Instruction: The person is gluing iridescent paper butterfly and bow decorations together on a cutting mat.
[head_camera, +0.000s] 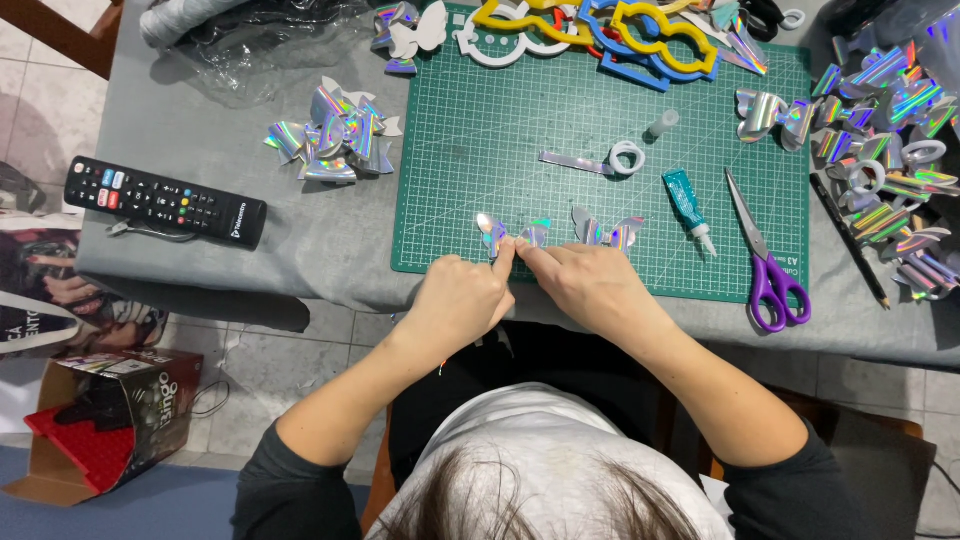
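My left hand (462, 297) and my right hand (588, 283) meet at the near edge of the green cutting mat (560, 120). Both pinch a small holographic bow piece (512, 236) between their fingertips. A second holographic butterfly-shaped piece (608, 230) lies on the mat just right of it, beside my right hand. Further up the mat sit a silver strip with a white ring (612, 160) and a small clear cap (662, 123).
A teal glue tube (690, 208) and purple-handled scissors (764, 262) lie right of my hands. Piles of holographic bows sit at left (335, 135) and far right (890, 150). Coloured plastic templates (600, 30) are at the top, a black remote (165, 200) at left, a pencil (850, 240) at right.
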